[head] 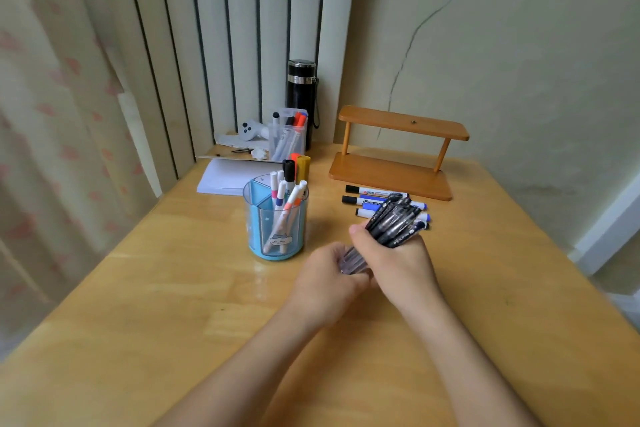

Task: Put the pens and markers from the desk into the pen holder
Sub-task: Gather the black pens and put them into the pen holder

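Wooden desk [138, 288] — pen bundle [391, 222] in both hands' closed grip, right hand [398, 263] mid-bundle, left hand [325, 274] at its lower end.

We see only our two forearms and hands, the left hand [329, 279] and the right hand [398, 260]. Both arms are bare from the frame's lower edge up to the wrists, with no sleeve showing. Fingers and wrists carry nothing.

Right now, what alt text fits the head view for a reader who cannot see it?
Both hands grip a bundle of black pens above a wooden desk, right hand around the middle, left hand at the lower ends. A blue pen holder stands left; markers lie behind.
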